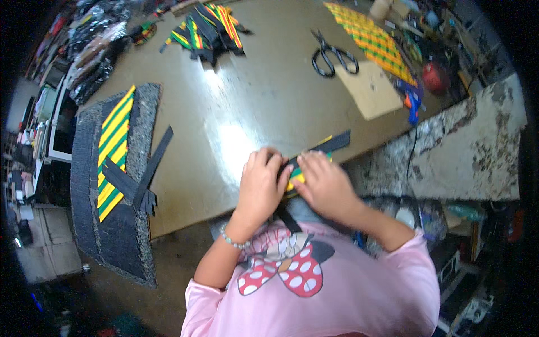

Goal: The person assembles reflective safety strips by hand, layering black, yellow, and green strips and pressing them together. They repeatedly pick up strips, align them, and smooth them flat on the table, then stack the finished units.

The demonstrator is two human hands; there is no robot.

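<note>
At the table's near edge, my left hand point(261, 178) and my right hand point(324, 182) are side by side on a small yellow, green and black striped fabric piece point(294, 175). The fingers of both hands are curled and pressed onto it, hiding much of its shape. A black strip point(340, 140) sticks out beyond my right fingers, toward the upper right. Another dark strip point(288, 219) hangs below the hands, over the table edge, against the pink shirt.
A dark textured mat point(147, 140) at left bears a striped fabric piece point(116, 151) and black strips point(154, 168). Farther off lie a strip pile point(209, 33), black scissors point(335, 59), a tan board point(370, 92), a striped sheet point(373, 42) and a blue glue gun point(414, 106).
</note>
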